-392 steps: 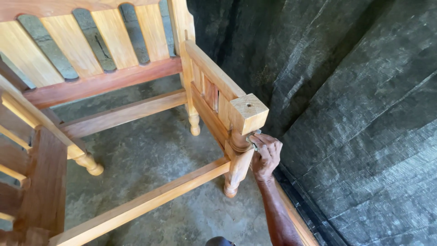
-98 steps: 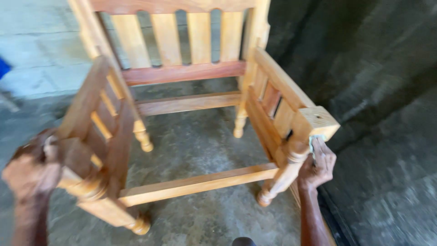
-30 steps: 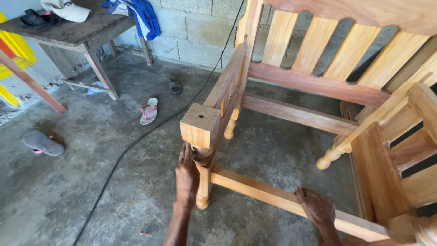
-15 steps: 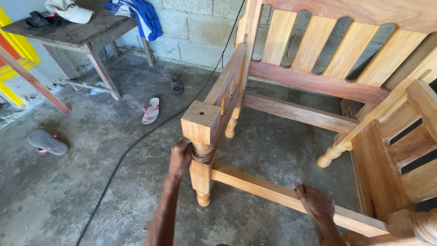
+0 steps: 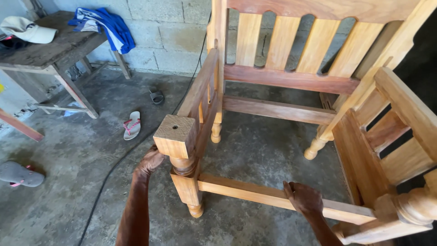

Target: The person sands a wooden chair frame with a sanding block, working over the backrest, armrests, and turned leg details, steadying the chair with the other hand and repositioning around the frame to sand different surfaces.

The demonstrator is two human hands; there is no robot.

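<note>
Figure: an unfinished wooden chair frame (image 5: 291, 82) stands on a bare concrete floor (image 5: 77, 173) before a block wall (image 5: 168, 32), and you lean over its front.

Risk, largest first. The frame rests on narrow turned feet, so if you press hard sideways on one corner it may rock or skid across the floor. A black cable (image 5: 123, 159) runs along the floor just beside the front left post (image 5: 182, 164); dragging the frame or stepping back could snag it. Loose sandals (image 5: 132, 125) lie near the cable and could trip you.

Hands. Your left hand (image 5: 150, 161) curls against the outer side of that post, just under its square top block; whether it holds anything small, you cannot tell. Your right hand (image 5: 304, 198) rests fingers-down on the front rail (image 5: 246, 193), closed over its upper edge.

Room. At far left a worn wooden surface (image 5: 54, 50) carries a pale cap (image 5: 25, 29) and a blue cloth (image 5: 111, 27); a grey sandal (image 5: 18, 174) lies apart at the left edge.
</note>
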